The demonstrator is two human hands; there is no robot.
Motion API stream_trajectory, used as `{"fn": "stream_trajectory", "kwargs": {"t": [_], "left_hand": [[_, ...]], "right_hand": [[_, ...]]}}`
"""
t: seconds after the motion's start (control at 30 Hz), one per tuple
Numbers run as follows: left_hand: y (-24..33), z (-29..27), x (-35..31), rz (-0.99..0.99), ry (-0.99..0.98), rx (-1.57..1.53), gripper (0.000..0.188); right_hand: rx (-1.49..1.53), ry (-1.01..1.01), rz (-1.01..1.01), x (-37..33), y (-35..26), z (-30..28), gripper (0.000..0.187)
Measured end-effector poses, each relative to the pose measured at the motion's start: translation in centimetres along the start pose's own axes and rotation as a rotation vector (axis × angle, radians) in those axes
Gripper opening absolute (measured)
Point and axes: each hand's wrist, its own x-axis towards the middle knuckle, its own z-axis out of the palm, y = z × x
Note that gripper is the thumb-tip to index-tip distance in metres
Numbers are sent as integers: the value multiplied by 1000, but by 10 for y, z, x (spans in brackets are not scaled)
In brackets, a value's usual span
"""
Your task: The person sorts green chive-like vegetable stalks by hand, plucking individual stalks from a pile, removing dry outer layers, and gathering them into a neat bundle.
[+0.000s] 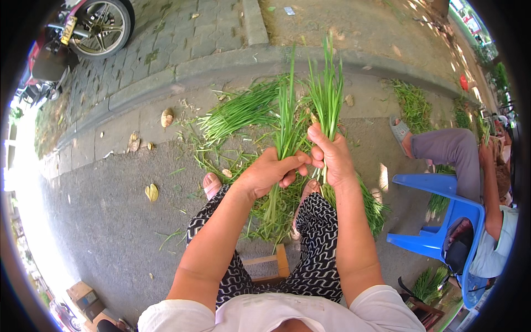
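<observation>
My left hand (271,172) is closed around a bunch of garlic chives (287,113), long green leaves pointing away from me, pale stems hanging below the fist. Beside it, my right hand (333,155) grips a second bunch of chives (327,91) between thumb and fingers. The fingertips of both hands meet or nearly meet between the two bunches; what they pinch there is too small to make out. Beyond my left hand lies a neat pile of chives (239,112) on the ground. Loose chive trimmings (276,213) are heaped between my feet, and more chives (371,207) lie by my right leg.
A low wooden stool (282,260) shows between my legs. At the right a person in grey trousers (445,144) sits on a blue plastic chair (462,221) near other chive heaps (412,105). A kerb (221,65) runs across the far side; a motorcycle wheel (101,27) stands at upper left.
</observation>
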Motion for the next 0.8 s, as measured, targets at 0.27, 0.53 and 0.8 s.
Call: {"fn": "stream_trajectory", "kwargs": {"t": [0.27,0.53,0.8], "left_hand": [[-2,-1,1,1,-2,-3,23],[-4,-17,7,12,298,-293,22],[1,-35,-3,18,343,-232,22]], "right_hand": [[-28,9,-7,1,2,-5,19],[99,181,-108,6,-5,-21,17],[218,345,-228,7,-19,-61,15]]}}
